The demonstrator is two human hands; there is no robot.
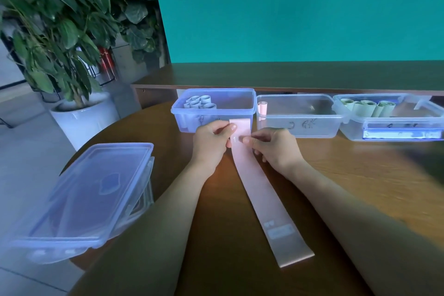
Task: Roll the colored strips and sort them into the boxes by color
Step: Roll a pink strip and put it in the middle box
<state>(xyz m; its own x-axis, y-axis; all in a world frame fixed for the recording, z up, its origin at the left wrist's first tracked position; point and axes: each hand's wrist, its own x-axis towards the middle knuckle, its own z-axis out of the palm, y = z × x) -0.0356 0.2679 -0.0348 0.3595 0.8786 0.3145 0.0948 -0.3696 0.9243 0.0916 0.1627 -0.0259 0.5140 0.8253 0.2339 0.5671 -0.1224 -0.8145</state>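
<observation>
Leftmost, a potted plant (60,19) stands on the floor beyond a lidded clear container (91,190) that sits at the near left edge of the wooden tabletop (360,175). Further right, along the far edge, three open boxes stand in a row: the left box (213,109) holds grey-blue rolls (199,102), the middle box (300,115) holds a single pink roll (262,107) at its left end, and the right box (391,120) holds green rolls (365,106). Before the left and middle boxes, the left hand (211,142) pinches the far end of a pink strip (259,187) between thumb and curled fingers, lifting that end off the tabletop. Just beside it, the right hand (274,146) pinches the same end from the other edge, its fingers (258,149) curled against the strip. From both hands the strip runs flat toward the viewer and slightly rightward, its near end, printed with a pale label, lying between the two forearms.
</observation>
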